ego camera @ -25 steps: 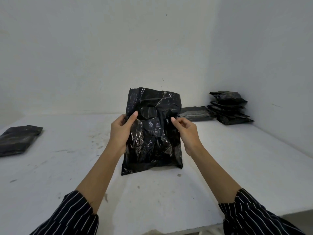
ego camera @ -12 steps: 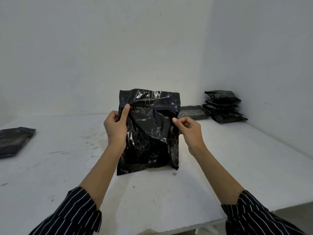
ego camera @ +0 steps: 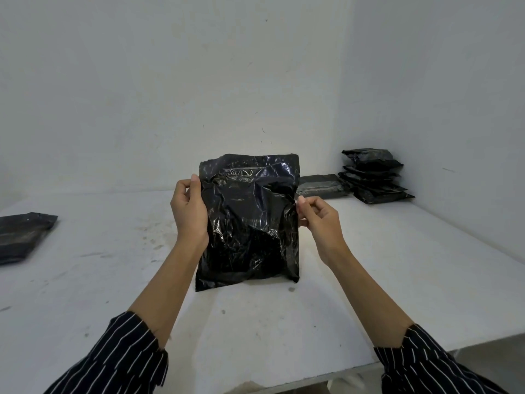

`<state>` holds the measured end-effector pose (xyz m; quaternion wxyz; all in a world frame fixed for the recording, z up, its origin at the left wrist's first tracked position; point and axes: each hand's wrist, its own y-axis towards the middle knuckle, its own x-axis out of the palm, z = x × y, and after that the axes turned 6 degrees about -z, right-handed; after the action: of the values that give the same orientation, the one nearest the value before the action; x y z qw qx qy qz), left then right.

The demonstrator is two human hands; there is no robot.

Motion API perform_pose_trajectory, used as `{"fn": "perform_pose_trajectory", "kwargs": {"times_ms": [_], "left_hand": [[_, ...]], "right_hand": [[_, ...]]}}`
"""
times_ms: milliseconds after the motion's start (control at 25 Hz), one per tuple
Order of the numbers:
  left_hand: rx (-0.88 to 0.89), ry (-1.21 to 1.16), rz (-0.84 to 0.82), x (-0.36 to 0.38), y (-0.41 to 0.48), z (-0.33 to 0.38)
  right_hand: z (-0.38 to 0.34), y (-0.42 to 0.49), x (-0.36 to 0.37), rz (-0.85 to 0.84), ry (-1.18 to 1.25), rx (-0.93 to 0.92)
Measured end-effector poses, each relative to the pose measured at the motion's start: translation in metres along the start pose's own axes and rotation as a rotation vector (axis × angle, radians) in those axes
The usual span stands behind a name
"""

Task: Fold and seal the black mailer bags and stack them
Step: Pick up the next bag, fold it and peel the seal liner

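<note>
Mailer bag [ego camera: 250, 223] going upright on the table [ego camera: 397, 265]

I'm pinching its side edges, left hand [ego camera: 189, 211] and right hand [ego camera: 321, 220] level, long axis vertical, flap above my grip, finished stack [ego camera: 375, 177] far right.

My mailer bag [ego camera: 250, 223]: glossy, crinkled black plastic.
My table [ego camera: 383, 265]: matt white, scuffed.
My sleeves [ego camera: 122, 356]: striped cloth.

A glossy, crinkled black mailer bag [ego camera: 250, 223] stands upright, its bottom edge resting on the counter [ego camera: 369, 265], with its top edge folded over. At the far right corner a stack of sealed black mailer bags [ego camera: 375, 177] lies flat. Just left of it lies a single flat bag [ego camera: 321, 186]. Another bag [ego camera: 22, 237] lies at the far left.
</note>
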<state>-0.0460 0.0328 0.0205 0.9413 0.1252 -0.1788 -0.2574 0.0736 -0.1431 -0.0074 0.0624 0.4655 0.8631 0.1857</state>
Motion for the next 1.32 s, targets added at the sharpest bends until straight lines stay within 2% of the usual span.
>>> {"fn": "perform_pose_trajectory", "kwargs": {"times_ms": [120,520,600,720,920,1160,1320], "left_hand": [[-0.008,-0.007,-0.016,0.001,-0.001,0.001],[0.087,0.162,0.006,0.005,-0.005,0.003],[0.133,0.169,-0.05,0.001,-0.008,0.002],[0.192,0.168,-0.165,-0.01,-0.006,0.001],[0.099,0.173,-0.396,-0.026,-0.002,0.006],[0.074,0.359,-0.596,-0.043,0.012,0.009],[-0.02,0.376,-0.642,-0.039,0.01,0.003]], "right_hand": [[-0.007,0.002,0.004,0.031,0.0,-0.007],[-0.029,0.021,0.02,0.097,-0.301,-0.191],[-0.027,0.018,0.014,0.02,-0.265,-0.192],[-0.024,0.015,-0.002,-0.184,-0.271,-0.178],[-0.036,0.017,-0.021,-0.409,-0.457,-0.099],[-0.043,0.02,-0.029,-0.456,-0.506,-0.065],[-0.039,0.017,-0.033,-0.421,-0.447,0.018]]}}
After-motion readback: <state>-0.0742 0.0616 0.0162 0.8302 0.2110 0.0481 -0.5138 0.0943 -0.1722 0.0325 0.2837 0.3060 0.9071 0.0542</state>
